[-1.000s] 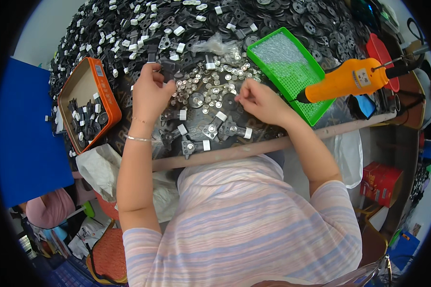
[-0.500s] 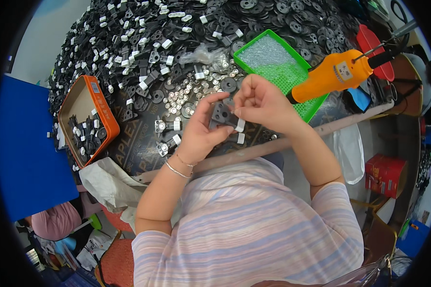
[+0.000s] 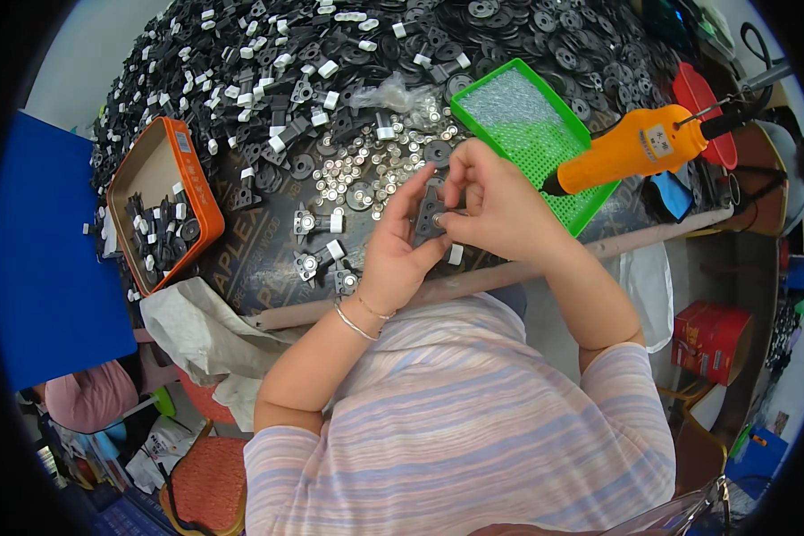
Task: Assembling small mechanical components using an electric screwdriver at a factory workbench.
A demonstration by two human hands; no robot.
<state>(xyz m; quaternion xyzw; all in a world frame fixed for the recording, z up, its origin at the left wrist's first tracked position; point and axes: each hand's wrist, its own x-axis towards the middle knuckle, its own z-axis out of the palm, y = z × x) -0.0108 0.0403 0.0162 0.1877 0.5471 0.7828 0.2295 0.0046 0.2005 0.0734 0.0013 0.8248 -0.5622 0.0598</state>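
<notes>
1. We see a dark, printed tabletop [image 3: 263,241] with a pale front edge [image 3: 616,245].
2. Along its far side we find heaped black white-ended pieces [image 3: 232,89] and, rightward, black discs [image 3: 545,40].
3. Mid-table, we have silvery round pieces [image 3: 339,179] near crumpled clear plastic [image 3: 393,93].
4. We see an orange-walled box [image 3: 196,188] left, a green tray [image 3: 565,204] right.

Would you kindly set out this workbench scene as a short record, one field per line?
Left hand: holds a dark flat part
Right hand: fingertips at that same part; whether they grip anything is unclear
Beyond the hands: loose small silvery metal pieces
Right side: green tray, fine silvery pieces massed toward its far end
Tool: orange power tool, its dark tip overlapping the green tray in this view
Left side: orange-walled tray holding black-and-white parts
Far side: heaped black discs
</notes>
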